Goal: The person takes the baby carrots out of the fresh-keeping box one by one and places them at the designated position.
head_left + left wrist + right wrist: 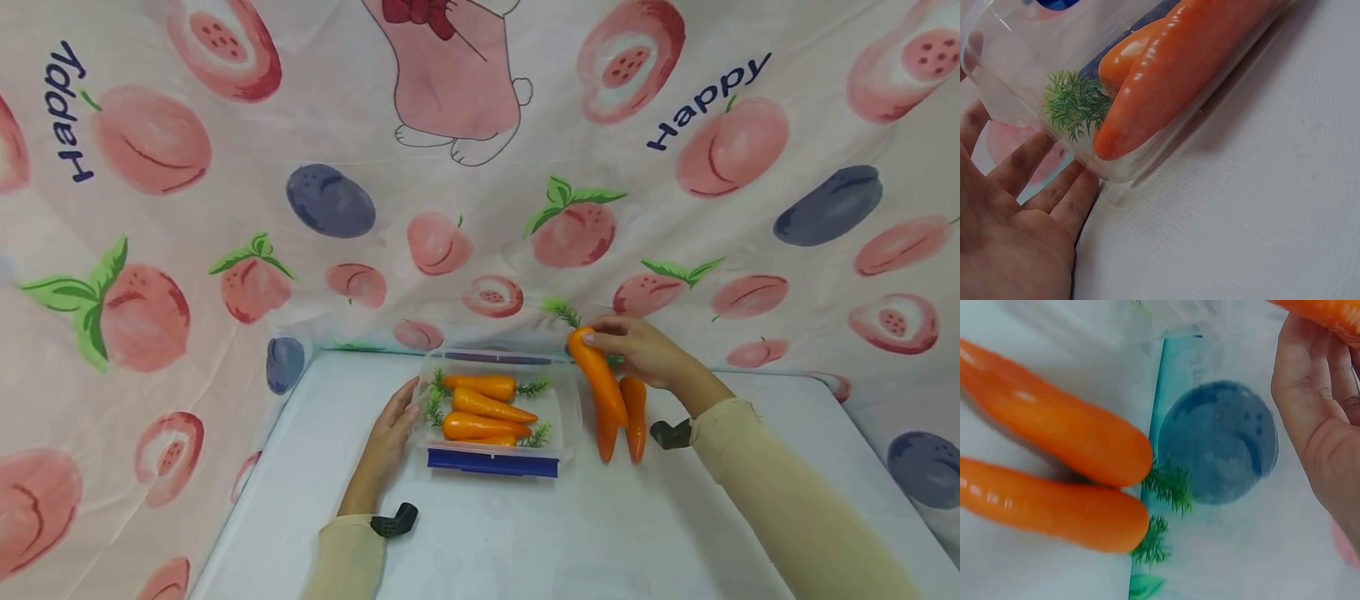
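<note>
My right hand (633, 348) pinches a carrot (600, 377) near its leafy top, raised above the table just right of the box. Below it, two more carrots (1054, 512) lie side by side on the table, green tops toward the back. At the left, a clear plastic box (572, 417) with blue side clips holds several carrots (491, 406) lying crosswise, some with green leaves. My left hand (392, 423) rests against the box's left wall, its fingers extended along the clear plastic in the left wrist view.
A white table (480, 533) lies under everything. A peach-print cloth (480, 192) hangs at the back and sides, meeting the table's back edge close behind the box. A blue clip (492, 462) hangs along the box's front side.
</note>
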The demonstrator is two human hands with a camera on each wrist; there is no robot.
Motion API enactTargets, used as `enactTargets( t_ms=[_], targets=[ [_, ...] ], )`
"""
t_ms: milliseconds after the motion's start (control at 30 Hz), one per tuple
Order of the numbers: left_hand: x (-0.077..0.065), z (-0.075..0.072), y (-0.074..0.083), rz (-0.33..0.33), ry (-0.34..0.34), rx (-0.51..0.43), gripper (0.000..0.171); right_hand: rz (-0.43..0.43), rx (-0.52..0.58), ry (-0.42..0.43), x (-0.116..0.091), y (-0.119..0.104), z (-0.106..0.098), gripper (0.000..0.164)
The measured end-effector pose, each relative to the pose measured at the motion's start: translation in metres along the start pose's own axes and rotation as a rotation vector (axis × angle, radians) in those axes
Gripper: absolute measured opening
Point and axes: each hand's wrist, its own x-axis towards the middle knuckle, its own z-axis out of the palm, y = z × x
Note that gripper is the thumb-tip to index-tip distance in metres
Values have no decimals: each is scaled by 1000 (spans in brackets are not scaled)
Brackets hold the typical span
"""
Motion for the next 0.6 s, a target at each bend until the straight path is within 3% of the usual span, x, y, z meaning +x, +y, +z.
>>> enactTargets(
  t_ms=[600],
  targets=[
    [1,-1,-3,15,-15,-19,50,19,39,67,-35,19,-36,53]
  ],
)
